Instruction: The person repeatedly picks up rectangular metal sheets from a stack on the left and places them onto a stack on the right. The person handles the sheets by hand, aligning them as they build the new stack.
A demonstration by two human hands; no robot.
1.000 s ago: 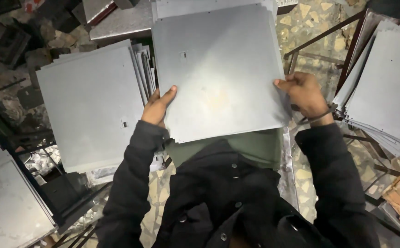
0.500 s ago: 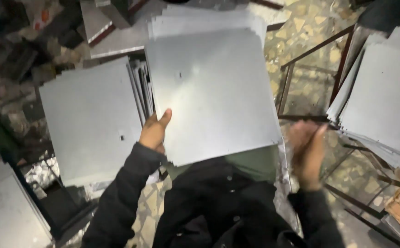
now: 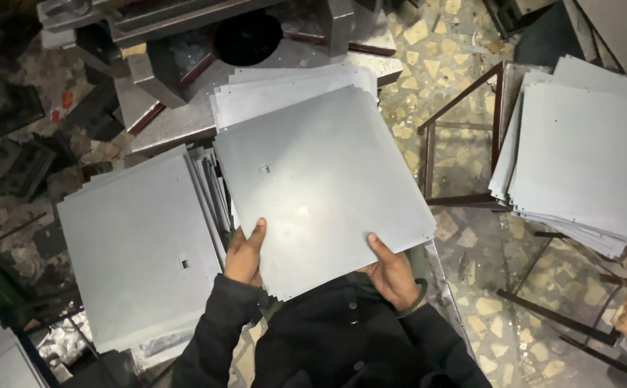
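A large square grey metal sheet (image 3: 328,187) with a small rectangular cut-out lies tilted in front of me, on top of a stack of like sheets (image 3: 292,90). My left hand (image 3: 245,251) grips its near left edge, thumb on top. My right hand (image 3: 392,271) holds the near edge further right, thumb on the sheet, a bangle on the wrist. My dark sleeves and jacket fill the bottom of the view.
Another stack of grey sheets (image 3: 137,244) lies to the left. A third stack (image 3: 587,158) rests on a dark metal frame stand (image 3: 464,136) at right. A heavy press machine (image 3: 184,43) stands at the top. Scrap litters the mosaic floor (image 3: 493,287).
My right hand has shifted from the sheet's right edge to its near edge. The sheet has turned slightly and come lower toward my body.
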